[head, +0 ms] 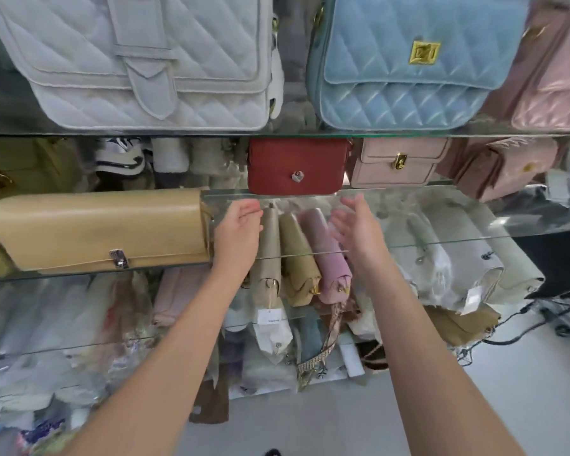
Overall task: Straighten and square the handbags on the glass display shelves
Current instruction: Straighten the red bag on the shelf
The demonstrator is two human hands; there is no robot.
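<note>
Presently both hands empty: left hand [239, 232] loosely curled just beside tan clutch [99, 228], right hand [356, 225] spread open over glass shelf [458, 222]. Red handbag [297, 166] sits behind, between them; likely framing it for squaring.

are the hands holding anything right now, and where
Right hand is open and holds nothing. Left hand curls beside the right end of the tan bag; whether it grips it cannot be told.

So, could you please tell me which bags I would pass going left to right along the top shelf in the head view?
white quilted bag → blue quilted bag → pink bag
</note>
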